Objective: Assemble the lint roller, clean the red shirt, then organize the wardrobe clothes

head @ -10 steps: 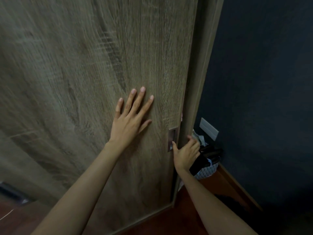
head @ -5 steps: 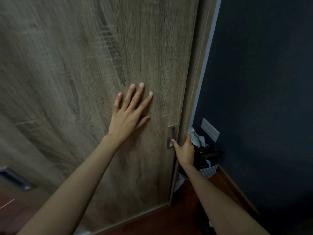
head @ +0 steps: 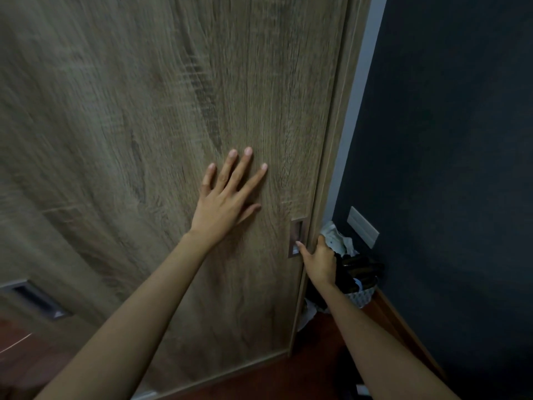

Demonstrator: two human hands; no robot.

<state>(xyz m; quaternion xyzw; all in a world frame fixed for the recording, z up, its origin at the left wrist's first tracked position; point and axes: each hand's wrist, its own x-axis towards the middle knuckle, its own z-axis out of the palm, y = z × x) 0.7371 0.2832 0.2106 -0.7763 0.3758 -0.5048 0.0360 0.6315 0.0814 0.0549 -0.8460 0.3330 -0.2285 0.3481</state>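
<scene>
Presses the left hand point(head: 227, 203) flat on the wardrobe door point(head: 144, 125) at mid-frame, with fingers straight and spread, probably to steady and push the panel. Clamps the right hand point(head: 318, 261) on the door's right edge just beside the recessed handle point(head: 296, 232), with thumb on the front and fingers curled behind, for purchase to slide it. Shows no red shirt or lint roller anywhere; hides the wardrobe clothes behind the door. Shows, at lower right, a basket point(head: 362, 297) of what seems to be dark laundry against the wall point(head: 447, 140).
</scene>
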